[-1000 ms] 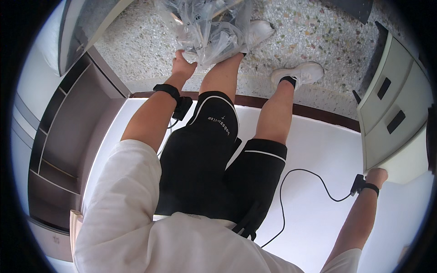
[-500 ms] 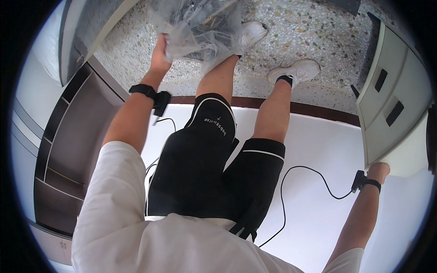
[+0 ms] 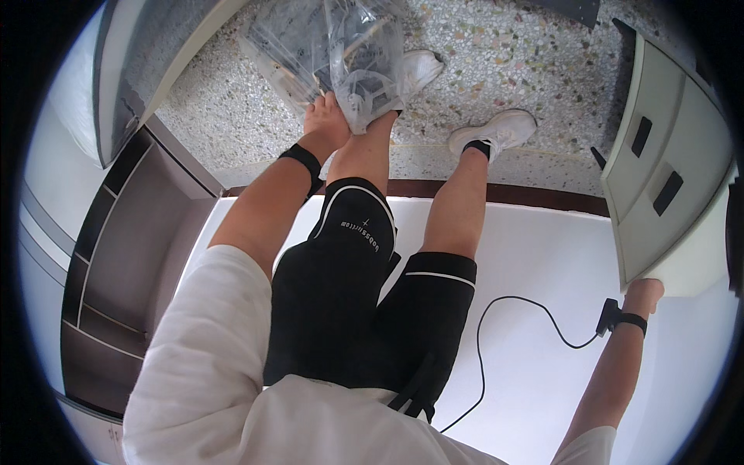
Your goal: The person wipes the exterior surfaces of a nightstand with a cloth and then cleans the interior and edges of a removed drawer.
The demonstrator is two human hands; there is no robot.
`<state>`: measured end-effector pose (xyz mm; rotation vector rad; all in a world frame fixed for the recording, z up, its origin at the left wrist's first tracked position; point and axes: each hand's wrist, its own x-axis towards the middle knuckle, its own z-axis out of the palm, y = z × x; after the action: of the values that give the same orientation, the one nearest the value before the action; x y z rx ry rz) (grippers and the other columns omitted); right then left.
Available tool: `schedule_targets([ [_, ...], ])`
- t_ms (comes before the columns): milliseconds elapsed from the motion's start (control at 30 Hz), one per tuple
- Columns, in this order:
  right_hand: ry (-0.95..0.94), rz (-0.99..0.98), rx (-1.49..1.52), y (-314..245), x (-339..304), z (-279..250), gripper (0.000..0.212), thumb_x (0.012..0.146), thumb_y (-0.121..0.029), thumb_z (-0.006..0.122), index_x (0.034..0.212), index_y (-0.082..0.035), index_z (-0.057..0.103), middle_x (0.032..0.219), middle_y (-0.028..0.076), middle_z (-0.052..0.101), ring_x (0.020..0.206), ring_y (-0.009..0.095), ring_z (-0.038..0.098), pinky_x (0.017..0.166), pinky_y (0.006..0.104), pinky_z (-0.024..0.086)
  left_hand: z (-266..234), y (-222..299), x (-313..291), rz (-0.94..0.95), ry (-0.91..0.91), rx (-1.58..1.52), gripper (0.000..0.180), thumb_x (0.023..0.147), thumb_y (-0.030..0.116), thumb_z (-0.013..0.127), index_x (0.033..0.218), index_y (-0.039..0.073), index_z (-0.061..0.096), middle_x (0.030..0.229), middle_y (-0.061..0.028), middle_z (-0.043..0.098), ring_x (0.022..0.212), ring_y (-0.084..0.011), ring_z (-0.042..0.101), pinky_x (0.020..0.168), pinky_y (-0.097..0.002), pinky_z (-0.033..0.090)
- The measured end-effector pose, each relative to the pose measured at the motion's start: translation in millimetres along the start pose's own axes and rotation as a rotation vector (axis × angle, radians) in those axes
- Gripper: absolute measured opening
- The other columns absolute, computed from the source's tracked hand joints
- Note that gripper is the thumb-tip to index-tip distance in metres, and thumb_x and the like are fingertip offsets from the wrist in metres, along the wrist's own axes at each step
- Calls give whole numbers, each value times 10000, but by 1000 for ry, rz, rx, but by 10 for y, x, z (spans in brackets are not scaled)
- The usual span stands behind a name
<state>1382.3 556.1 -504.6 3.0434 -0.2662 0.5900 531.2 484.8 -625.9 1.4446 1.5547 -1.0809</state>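
My left hand [image 3: 327, 122] is closed on the lower edge of a clear plastic bag [image 3: 363, 58], in front of my left shin. The bag is crumpled and see-through, with dark print and some brownish pieces showing through; what these are I cannot make out. At the far right, my right hand [image 3: 644, 291] is against the near edge of a pale cabinet [image 3: 647, 174] with two black handles. Its fingers are hidden there. Each wrist wears a black strap, and a black device with a cable sits on the right one.
Speckled stone floor [image 3: 558, 70] lies beyond a dark red edge strip, with my white shoes [image 3: 508, 128] on it. To the left stands an open brown shelf unit [image 3: 128, 248]. The black cable [image 3: 496, 298] loops across the white surface below.
My left hand has moved right, from the bag's left side to its lower edge, and its fingers have closed there. The bag has shifted and spread somewhat. My right hand stays put.
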Motion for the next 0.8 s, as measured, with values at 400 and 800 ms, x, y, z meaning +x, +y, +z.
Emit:
schedule_targets([
  [400,-13,304,286,-323,-1437,-448,373,947,-224,475,1312,-147,470,1342,107,545,1174,348,567,922,485,496,-207,-1252,-705,-23,313,-969,240,967,52,479,1172,10,597,1048,-136,627,947,-222,607,869,-338,484],
  [800,-179,81,57,-215,-845,-468,365,946,-216,496,1284,-86,547,1313,97,563,1120,297,601,881,437,516,826,-388,-23,-414,-107,-677,1196,632,399,863,1547,58,174,1533,-246,312,1416,-394,357,1149,-445,360],
])
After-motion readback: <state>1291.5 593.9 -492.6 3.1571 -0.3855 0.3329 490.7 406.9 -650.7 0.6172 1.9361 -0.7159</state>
